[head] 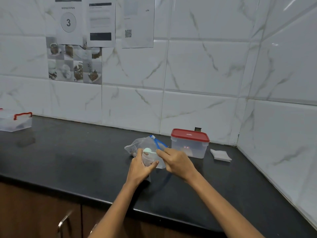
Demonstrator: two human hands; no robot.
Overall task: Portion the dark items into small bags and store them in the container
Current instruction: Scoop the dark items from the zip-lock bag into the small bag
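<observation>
1. Left hand grips small bag mid-desk.
2. Right hand pinches scoop at bag mouth.
3. Container lidded, just right.
4. Risk: mouth sags, contents spill.

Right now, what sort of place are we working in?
Probably a kitchen set up as a numbered workstation: a dark countertop against marble-look wall tiles, wooden cabinet doors below, and a taped sheet with the number 3.
</observation>
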